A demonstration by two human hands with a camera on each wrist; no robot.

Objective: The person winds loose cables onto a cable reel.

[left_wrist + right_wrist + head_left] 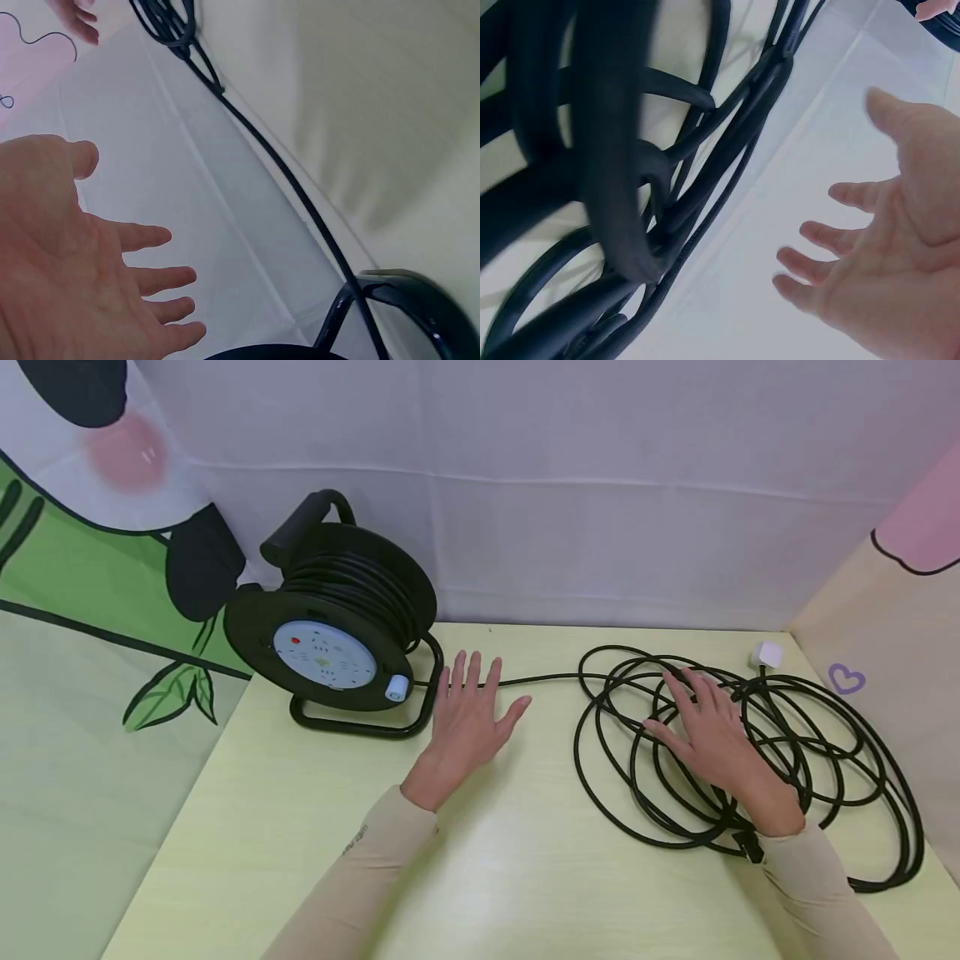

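A black cable reel (333,618) with a pale blue socket face stands at the table's back left. Its black cable (547,677) runs right into a loose coil (847,752) ending in a white plug (767,654). My left hand (468,720) hovers flat with fingers spread just right of the reel's frame (405,300), beside the cable (300,195), holding nothing. My right hand (712,735) is spread over the coil's middle, fingers straight; in the right wrist view the palm (900,262) faces the loops (622,195) without gripping them.
The pale yellow table (315,827) is walled by a white cloth (600,485) at the back, a green printed cloth (75,693) at left and a beige one (885,635) at right. The table's front middle holds only my sleeves.
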